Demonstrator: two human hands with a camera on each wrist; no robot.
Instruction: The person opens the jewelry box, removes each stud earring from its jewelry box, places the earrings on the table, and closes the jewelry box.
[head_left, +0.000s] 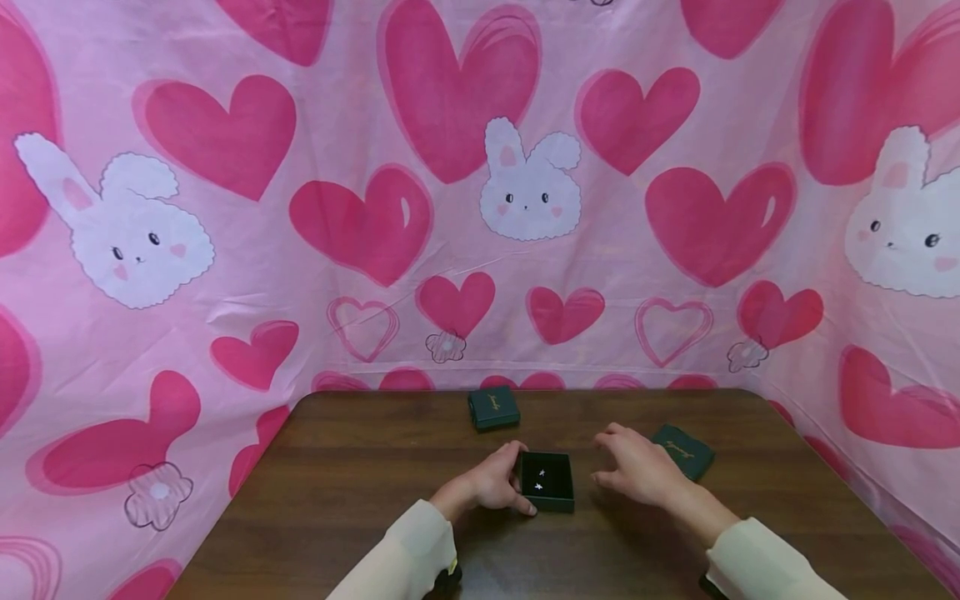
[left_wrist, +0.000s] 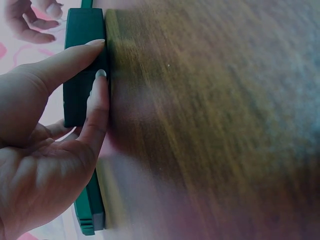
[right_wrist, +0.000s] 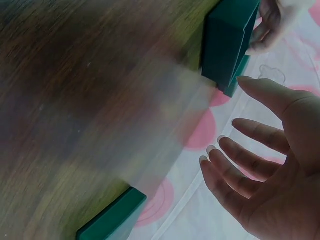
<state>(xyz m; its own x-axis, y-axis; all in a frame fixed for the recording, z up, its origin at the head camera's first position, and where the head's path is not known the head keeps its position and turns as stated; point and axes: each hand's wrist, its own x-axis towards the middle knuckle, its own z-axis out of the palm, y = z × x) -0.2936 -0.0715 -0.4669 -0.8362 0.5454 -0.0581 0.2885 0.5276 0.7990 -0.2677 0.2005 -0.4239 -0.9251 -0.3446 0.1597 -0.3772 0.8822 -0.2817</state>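
My left hand (head_left: pixel 497 479) grips the left side of a small dark green jewelry box (head_left: pixel 551 505), thumb at its front corner and fingers along the side. The box stands uncovered on the table, its black inside facing up. Two small silvery star-shaped pieces, probably earrings (head_left: pixel 538 487), lie on that black lining. To the right of the box, my right hand (head_left: pixel 641 468) hovers with nothing in it, its fingers spread and loosely bent in the right wrist view. Just beyond that hand lies a green square lid (head_left: pixel 686 454) with gold lettering, partly hidden by the hand.
Farther back on the brown wooden table (head_left: pixel 360 500) sits another dark green box (head_left: pixel 495 408), covered, with gold lettering on top. A pink cloth (head_left: pixel 615 250) printed with hearts and rabbits hangs round the table's back and sides.
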